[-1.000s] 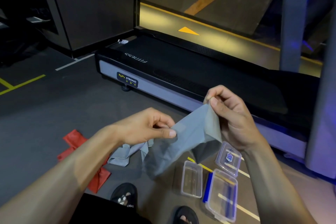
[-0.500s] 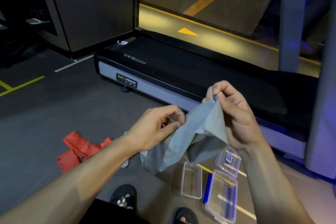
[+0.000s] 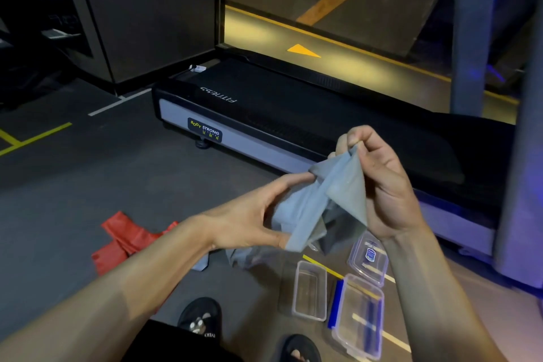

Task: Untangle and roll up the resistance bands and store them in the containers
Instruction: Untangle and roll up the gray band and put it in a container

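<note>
Dark gym floor (image 3: 73, 185) beside a treadmill (image 3: 293, 114). Both hands pinch the grey band (image 3: 338, 194); the left hand (image 3: 249, 220) has shifted toward the right hand (image 3: 388, 185).

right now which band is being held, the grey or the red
The grey band, pinched between the left hand and right hand. The red band lies on the floor.
</note>
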Motion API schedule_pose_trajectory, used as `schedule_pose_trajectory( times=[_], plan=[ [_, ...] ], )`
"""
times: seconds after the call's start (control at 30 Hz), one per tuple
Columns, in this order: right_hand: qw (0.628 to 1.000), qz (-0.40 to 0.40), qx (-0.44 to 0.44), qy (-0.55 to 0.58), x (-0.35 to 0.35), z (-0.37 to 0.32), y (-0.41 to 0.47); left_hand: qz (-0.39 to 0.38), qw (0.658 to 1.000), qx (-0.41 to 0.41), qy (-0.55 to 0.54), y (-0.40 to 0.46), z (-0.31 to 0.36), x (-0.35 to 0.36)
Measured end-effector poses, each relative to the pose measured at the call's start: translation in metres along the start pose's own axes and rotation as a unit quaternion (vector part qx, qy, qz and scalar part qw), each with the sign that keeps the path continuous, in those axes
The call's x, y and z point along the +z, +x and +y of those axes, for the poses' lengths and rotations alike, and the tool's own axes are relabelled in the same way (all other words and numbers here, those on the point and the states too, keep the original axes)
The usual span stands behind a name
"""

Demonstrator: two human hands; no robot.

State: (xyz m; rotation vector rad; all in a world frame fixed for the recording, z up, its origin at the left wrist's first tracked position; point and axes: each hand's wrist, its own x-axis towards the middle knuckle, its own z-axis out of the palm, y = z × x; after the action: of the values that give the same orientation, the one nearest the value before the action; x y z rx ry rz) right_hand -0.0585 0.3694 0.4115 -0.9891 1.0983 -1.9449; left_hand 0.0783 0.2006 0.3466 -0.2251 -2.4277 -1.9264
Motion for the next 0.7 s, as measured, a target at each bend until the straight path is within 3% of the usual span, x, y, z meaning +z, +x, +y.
schedule_pose_trajectory(
  times=[0.27, 0.37, 0.5, 0.63, 0.7],
  plan=[
    [0.997, -0.018, -0.023, 0.071, 0.002, -0.003, 0.000, 0.114, 0.992, 0.013, 0.042, 0.009, -0.016, 0.010],
    [0.996, -0.017, -0.026, 0.078, 0.003, -0.002, 0.000, 0.089, 0.995, -0.014, 0.039, 0.009, -0.017, 0.007],
    [0.996, -0.008, -0.030, 0.081, 0.003, -0.003, 0.001, -0.029, 0.998, -0.051, 0.002, 0.005, -0.026, 0.003],
    [0.996, -0.004, -0.038, 0.085, 0.005, -0.006, 0.000, 0.069, 0.991, -0.055, 0.099, 0.010, -0.031, 0.002],
    [0.996, -0.001, -0.042, 0.077, 0.007, -0.007, -0.001, 0.068, 0.987, -0.060, 0.132, 0.010, -0.033, 0.001]
  ],
)
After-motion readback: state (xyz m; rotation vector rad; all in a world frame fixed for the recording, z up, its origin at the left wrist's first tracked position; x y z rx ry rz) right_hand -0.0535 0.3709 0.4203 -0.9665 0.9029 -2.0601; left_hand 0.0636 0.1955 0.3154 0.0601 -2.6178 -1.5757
